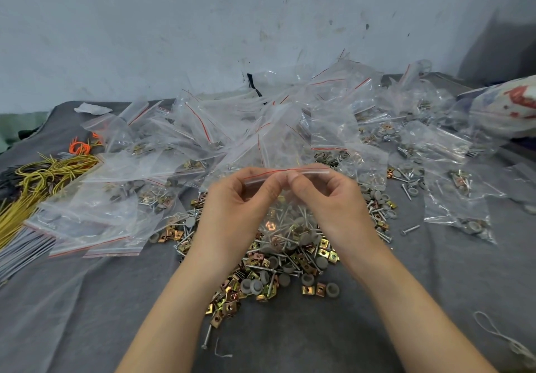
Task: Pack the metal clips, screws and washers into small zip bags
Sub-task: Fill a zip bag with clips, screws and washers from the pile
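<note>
At left, left hand (232,210) curled in a pinch on the red-lined zip strip (285,172); at right, right hand (333,204) pinching the same strip; between them, small zip bag (285,222) held up over the loose pile (269,268) on the grey cloth (87,300). Likely to spill if sealed unevenly; a gap mid-strip, or screw points piercing the film. Clear, thin, crinkled; sagging with screws, grey washers, one coppery clip.

hands (235,210) (333,207): 2 | held zip bag (307,169): 1 | hardware pile (275,274): 1 | yellow wire bundle (43,175): 1
</note>
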`<move>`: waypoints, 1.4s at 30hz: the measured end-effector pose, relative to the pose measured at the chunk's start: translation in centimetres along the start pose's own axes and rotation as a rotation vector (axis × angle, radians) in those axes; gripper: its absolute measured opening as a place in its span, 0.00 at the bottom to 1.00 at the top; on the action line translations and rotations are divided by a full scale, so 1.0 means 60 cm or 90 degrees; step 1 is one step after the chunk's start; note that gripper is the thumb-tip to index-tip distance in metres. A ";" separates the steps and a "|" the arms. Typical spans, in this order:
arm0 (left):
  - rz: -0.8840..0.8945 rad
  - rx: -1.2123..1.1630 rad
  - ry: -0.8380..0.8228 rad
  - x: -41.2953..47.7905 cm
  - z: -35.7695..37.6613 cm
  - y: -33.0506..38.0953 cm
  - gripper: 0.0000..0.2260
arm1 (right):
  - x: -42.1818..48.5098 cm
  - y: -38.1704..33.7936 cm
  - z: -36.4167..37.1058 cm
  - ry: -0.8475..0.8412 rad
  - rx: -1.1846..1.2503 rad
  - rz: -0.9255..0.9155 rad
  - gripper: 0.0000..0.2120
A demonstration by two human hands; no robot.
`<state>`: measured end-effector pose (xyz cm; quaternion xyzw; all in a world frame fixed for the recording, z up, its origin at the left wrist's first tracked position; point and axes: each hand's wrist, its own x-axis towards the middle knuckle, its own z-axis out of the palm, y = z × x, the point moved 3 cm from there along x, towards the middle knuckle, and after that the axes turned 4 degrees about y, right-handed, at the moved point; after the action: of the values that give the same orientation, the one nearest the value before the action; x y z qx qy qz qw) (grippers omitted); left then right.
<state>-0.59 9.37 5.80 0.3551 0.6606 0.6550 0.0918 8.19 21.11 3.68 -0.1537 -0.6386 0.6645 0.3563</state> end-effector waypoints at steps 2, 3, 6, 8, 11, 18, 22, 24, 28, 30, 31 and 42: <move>0.000 -0.003 0.006 0.001 0.000 -0.002 0.04 | 0.001 0.000 -0.002 0.007 0.002 0.003 0.04; -0.002 -0.003 0.009 0.001 0.000 -0.003 0.04 | 0.001 -0.001 -0.004 0.012 0.001 0.007 0.06; -0.005 0.009 0.015 0.001 -0.003 -0.006 0.03 | 0.002 0.000 -0.008 0.019 0.001 0.014 0.10; -0.004 0.019 0.016 0.001 -0.003 -0.006 0.03 | 0.002 0.002 -0.009 0.019 -0.003 0.017 0.09; -0.006 0.022 0.019 0.002 -0.004 -0.006 0.03 | 0.004 0.004 -0.009 0.020 -0.003 0.022 0.05; -0.022 0.015 0.031 0.005 -0.008 -0.010 0.05 | 0.006 0.006 -0.010 0.037 0.001 0.032 0.10; -0.017 0.020 0.036 0.004 -0.011 -0.010 0.05 | 0.008 0.006 -0.012 0.052 0.056 0.040 0.06; -0.014 0.021 0.033 0.004 -0.011 -0.009 0.04 | 0.007 0.005 -0.011 0.055 0.060 0.035 0.09; -0.014 0.019 0.031 0.004 -0.009 -0.008 0.03 | 0.007 0.007 -0.011 0.058 0.065 0.026 0.11; -0.017 0.018 0.035 0.004 -0.010 -0.008 0.04 | 0.008 0.009 -0.011 0.059 0.067 0.024 0.11; -0.017 0.018 0.040 0.004 -0.011 -0.008 0.04 | 0.009 0.009 -0.012 0.063 0.072 0.026 0.11; 0.005 0.097 0.056 0.010 -0.023 0.002 0.02 | 0.010 0.005 -0.014 0.064 0.066 -0.007 0.08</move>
<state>-1.83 8.61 6.28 0.3341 0.7105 0.6185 0.0330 8.28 22.15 3.43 -0.1644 -0.5858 0.6860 0.3990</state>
